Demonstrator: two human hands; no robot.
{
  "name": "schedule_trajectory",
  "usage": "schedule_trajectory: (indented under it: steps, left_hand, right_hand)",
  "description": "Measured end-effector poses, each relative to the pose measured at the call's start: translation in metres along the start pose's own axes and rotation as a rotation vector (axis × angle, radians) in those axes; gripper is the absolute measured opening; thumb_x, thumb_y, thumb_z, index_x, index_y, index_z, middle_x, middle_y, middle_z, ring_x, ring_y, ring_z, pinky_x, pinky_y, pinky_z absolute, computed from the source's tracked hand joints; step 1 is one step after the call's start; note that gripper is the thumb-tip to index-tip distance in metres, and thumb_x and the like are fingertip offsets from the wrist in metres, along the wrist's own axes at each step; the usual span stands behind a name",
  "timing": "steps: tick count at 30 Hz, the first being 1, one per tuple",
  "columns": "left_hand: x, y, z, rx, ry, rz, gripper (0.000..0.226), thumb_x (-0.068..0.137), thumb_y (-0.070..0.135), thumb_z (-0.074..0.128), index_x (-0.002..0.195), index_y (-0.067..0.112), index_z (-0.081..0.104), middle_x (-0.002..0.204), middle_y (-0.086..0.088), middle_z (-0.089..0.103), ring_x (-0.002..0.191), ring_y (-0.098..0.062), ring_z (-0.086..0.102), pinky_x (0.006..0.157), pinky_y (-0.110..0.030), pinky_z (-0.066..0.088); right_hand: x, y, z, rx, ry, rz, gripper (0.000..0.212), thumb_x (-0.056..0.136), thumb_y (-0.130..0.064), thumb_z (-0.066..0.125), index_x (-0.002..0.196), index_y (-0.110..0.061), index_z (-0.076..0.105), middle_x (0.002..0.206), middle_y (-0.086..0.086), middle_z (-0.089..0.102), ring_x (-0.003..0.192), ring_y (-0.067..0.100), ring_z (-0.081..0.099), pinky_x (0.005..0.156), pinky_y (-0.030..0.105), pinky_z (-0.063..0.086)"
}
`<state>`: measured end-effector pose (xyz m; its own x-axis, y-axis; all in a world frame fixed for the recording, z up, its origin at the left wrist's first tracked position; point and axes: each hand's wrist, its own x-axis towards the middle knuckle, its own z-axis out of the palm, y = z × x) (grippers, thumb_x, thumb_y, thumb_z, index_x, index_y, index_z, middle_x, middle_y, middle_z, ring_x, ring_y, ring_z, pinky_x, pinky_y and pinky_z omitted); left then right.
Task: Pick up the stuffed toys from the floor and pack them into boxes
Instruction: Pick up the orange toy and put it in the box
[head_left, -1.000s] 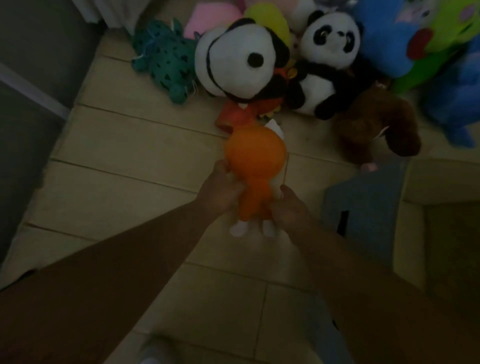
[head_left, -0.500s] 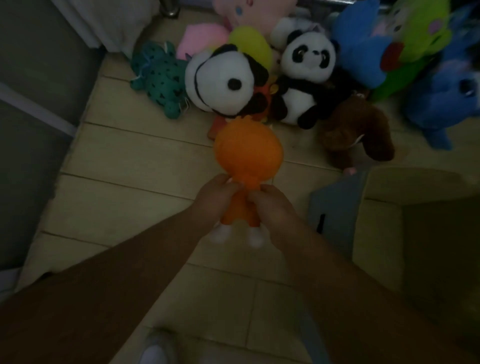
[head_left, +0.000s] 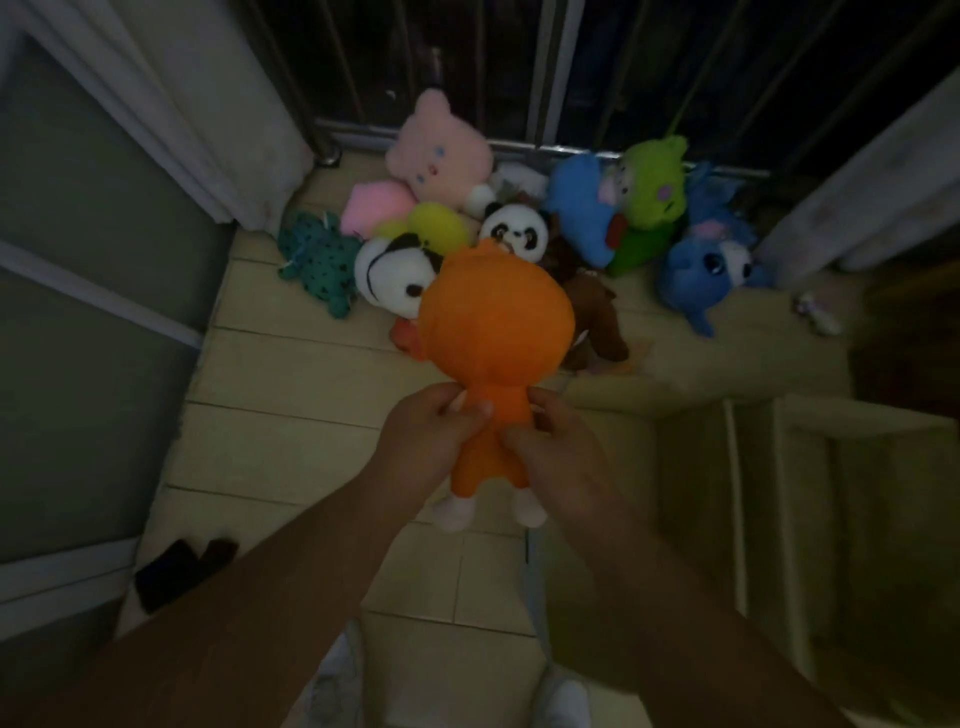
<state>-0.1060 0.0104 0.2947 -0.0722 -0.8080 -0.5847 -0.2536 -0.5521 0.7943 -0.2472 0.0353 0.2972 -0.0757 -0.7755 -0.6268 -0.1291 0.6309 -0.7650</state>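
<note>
1. A pile of stuffed toys lies on the tiled floor (head_left: 285, 415) against a metal railing (head_left: 545, 150). It includes a pink bear (head_left: 441, 150), a teal spotted toy (head_left: 317, 260), a large panda head (head_left: 389, 275), a small panda (head_left: 514, 234), a brown toy (head_left: 597, 317), a green toy (head_left: 654, 176) and a blue big-eyed toy (head_left: 711, 270).
2. White curtains hang at both sides, the left one (head_left: 208, 130) beside a glass sliding door (head_left: 78, 260).
3. An open cardboard box (head_left: 696, 467) stands on the floor at the right, just beside the person's right forearm, its flaps spread outward.
4. A dark object (head_left: 176, 571) lies near the door at lower left; it is too dim to identify.
5. The orange stuffed toy (head_left: 493, 364) is held up in the air in front of the pile, to the left of the box. The back of its round head faces the camera and its white feet dangle below.
6. Its head hides part of the large panda head and part of the brown toy behind it.
7. The left grip (head_left: 441, 431) is closed around the toy's neck and upper body, fingers and thumb curled onto the fabric.
8. The right grip (head_left: 566, 457) clasps the other side of the torso, thumb pressed to the toy's back.
9. Both grips grasp only this toy, which touches neither the floor nor the box.
10. The picture is too dim and blurred for any tag or lettering to be read.
</note>
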Motion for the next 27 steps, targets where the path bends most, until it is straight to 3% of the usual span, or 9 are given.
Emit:
schedule_trajectory:
  steps: [9,15,19,21,22,24,27]
  left_hand:
    - [-0.059,0.05,0.068,0.09,-0.078,-0.016,0.026,0.076,0.044,0.069,0.095,0.027,0.07,0.093,0.007,0.072,0.088,-0.012,0.068,0.078,-0.037,0.054]
    - [-0.068,0.026,0.127,0.198,-0.187,-0.078,0.013,0.089,0.03,0.063,0.091,0.019,0.071,0.088,-0.002,0.071,0.084,-0.016,0.067,0.077,-0.037,0.052]
    - [-0.072,-0.002,0.155,0.257,-0.216,-0.152,0.024,0.09,0.03,0.062,0.093,0.007,0.068,0.093,-0.013,0.07,0.089,-0.027,0.067,0.082,-0.043,0.052]
    - [-0.074,-0.012,0.163,0.273,-0.231,-0.169,0.028,0.09,0.032,0.061,0.093,0.006,0.067,0.094,-0.015,0.069,0.09,-0.028,0.066,0.082,-0.044,0.052]
    - [-0.075,-0.014,0.165,0.275,-0.235,-0.179,0.027,0.09,0.033,0.06,0.094,0.007,0.068,0.094,-0.014,0.07,0.09,-0.027,0.066,0.082,-0.043,0.052]
    - [-0.076,-0.017,0.167,0.274,-0.234,-0.188,0.024,0.093,0.036,0.057,0.095,0.015,0.068,0.095,-0.008,0.07,0.089,-0.021,0.066,0.081,-0.038,0.051]
    - [-0.072,-0.013,0.164,0.254,-0.205,-0.217,0.026,0.097,0.046,0.043,0.1,0.027,0.061,0.101,0.001,0.065,0.086,-0.009,0.06,0.076,-0.03,0.048]
  right_hand:
    - [-0.075,-0.008,-0.086,0.034,0.06,0.003,0.037,0.087,-0.023,0.061,0.123,-0.032,0.054,0.105,-0.009,0.065,0.093,0.009,0.064,0.07,0.027,0.052]
    - [-0.095,0.038,-0.13,0.039,0.064,0.082,0.027,0.092,-0.016,0.058,0.114,-0.031,0.057,0.098,-0.008,0.065,0.085,0.005,0.063,0.06,0.014,0.051]
    - [-0.102,0.068,-0.146,0.004,0.037,0.173,0.019,0.093,-0.018,0.057,0.096,-0.037,0.057,0.087,-0.009,0.063,0.074,0.002,0.06,0.067,0.021,0.051]
    - [-0.103,0.079,-0.15,-0.008,0.034,0.23,0.019,0.094,-0.025,0.057,0.111,-0.032,0.058,0.091,-0.011,0.063,0.082,0.004,0.061,0.077,0.03,0.053]
    - [-0.103,0.081,-0.151,-0.028,0.033,0.246,0.028,0.093,-0.029,0.057,0.121,-0.03,0.055,0.098,-0.01,0.064,0.089,0.007,0.062,0.08,0.033,0.053]
    - [-0.1,0.087,-0.152,-0.051,0.039,0.261,0.037,0.092,-0.035,0.056,0.128,-0.032,0.05,0.107,-0.008,0.063,0.092,0.006,0.061,0.074,0.026,0.051]
    - [-0.094,0.088,-0.153,-0.081,0.076,0.287,0.016,0.094,-0.034,0.055,0.103,-0.022,0.059,0.082,-0.008,0.064,0.073,0.004,0.06,0.06,0.018,0.042]
